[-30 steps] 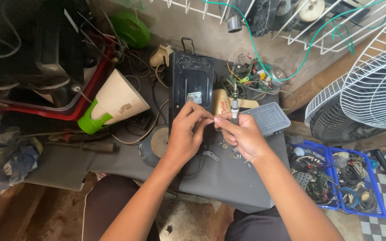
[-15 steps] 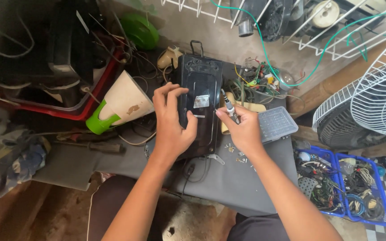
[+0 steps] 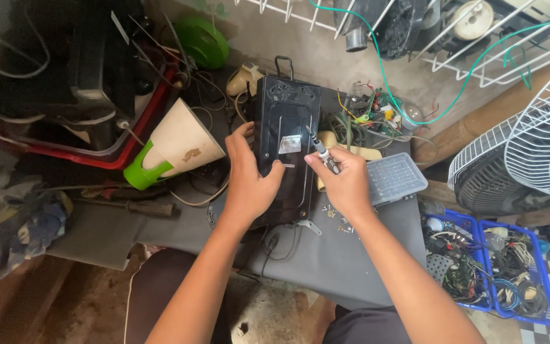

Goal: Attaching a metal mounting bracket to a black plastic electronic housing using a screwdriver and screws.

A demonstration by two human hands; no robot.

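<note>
Fingers (image 3: 316, 159) of right hand (image 3: 345, 185) pinch a small screwdriver (image 3: 319, 150), tip on the black box (image 3: 286, 137); left hand (image 3: 249, 181) grips the box's left edge (long axis away from person), on grey worktop (image 3: 351, 255).

A box (image 3: 286, 137) lies on the table (image 3: 345, 255), with the left hand (image 3: 249, 181) on its left edge and the right hand (image 3: 345, 185) on its right. A cone (image 3: 176, 146) lies left of the box, a small case (image 3: 394, 178) right of it, and two baskets (image 3: 488, 264) sit further right.
</note>
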